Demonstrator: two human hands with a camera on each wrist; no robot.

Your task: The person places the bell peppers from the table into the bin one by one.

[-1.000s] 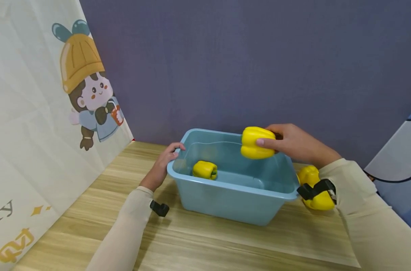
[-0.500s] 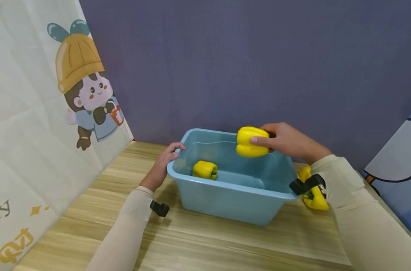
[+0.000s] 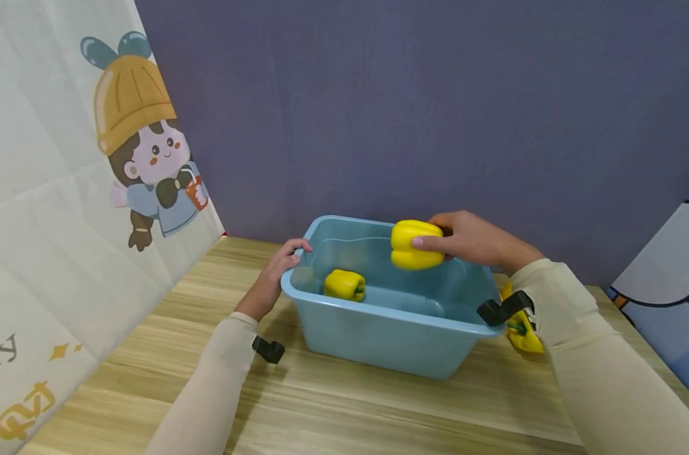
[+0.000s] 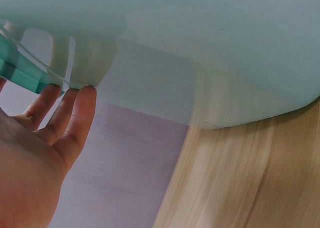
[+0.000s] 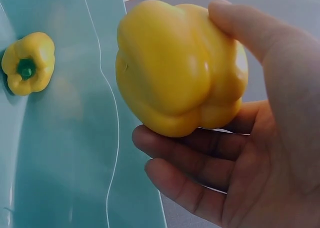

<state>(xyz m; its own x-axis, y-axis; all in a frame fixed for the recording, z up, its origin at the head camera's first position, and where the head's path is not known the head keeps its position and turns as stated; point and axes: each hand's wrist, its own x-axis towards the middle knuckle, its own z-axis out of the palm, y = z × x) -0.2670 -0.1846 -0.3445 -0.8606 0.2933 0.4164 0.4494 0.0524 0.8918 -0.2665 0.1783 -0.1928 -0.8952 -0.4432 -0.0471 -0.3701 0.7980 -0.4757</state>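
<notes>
In the head view my right hand (image 3: 472, 239) pinches a yellow bell pepper (image 3: 415, 245) above the right half of a blue plastic tub (image 3: 378, 344). The right wrist view has the thumb on one side of this bell pepper (image 5: 170, 68) and the fingers beneath it. Inside the tub, toward its left end, another yellow bell pepper (image 3: 344, 285) lies on its side, its green stem end facing right. My left hand (image 3: 270, 278) grips the tub's left rim. From the left wrist, fingertips of that hand (image 4: 45, 138) touch the tub's smooth wall (image 4: 150, 78).
More yellow bell pepper (image 3: 525, 335) shows on the wooden table (image 3: 333, 411) right of the tub, partly hidden by my right wrist and its black strap mount (image 3: 506, 308). A dark blue-grey wall panel (image 3: 407, 114) rises behind the tub. A white printed sheet (image 3: 37, 158) borders the left.
My right hand has carried its bell pepper leftward over the tub and, in the last half second, slightly lower. The left hand and the tub have stayed in place.
</notes>
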